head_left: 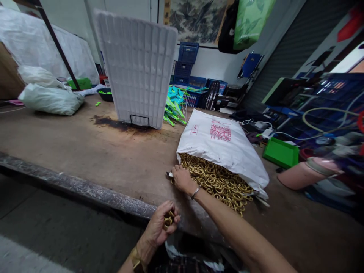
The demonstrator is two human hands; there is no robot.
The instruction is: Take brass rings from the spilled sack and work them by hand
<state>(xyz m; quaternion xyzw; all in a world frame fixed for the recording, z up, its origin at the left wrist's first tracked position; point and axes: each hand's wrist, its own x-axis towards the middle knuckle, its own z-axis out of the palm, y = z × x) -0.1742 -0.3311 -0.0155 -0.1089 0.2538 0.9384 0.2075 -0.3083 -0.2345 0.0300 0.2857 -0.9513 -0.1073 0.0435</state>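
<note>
Head view: two bare hands out over a brown counter (71, 140), both near its front edge.
Left hand (159, 226): turned up, fingers curled round a handful of rings (168, 220), gold-coloured; gold-toned watch (136, 259) at the wrist.
Right hand (183, 179): back uppermost, fingers bent down beside the sack mouth, at the left end of the heap; grip hidden, cannot tell if it pinches anything. Metal bracelet (196, 192) on the wrist.
Small white-and-black piece (170, 174): just by the right fingertips, dark point outward; too small to name.
Ring heap (218, 182): spills from the open sack onto the counter, beyond the right forearm.
White sack (199, 132): lying flat, mouth toward the person, red square code printed on top.
Pale panel (139, 68): ribbed, upright in a black wire stand (139, 120), by a dark scorch-like stain (113, 123).
Hangers (174, 104): blue and green bundle, just right of the panel.
Green tray (281, 152): right of the sack, near a pink cylinder (308, 173) lying tilted.
Plastic bag (51, 98): pale, bulky, far left of the counter.
</note>
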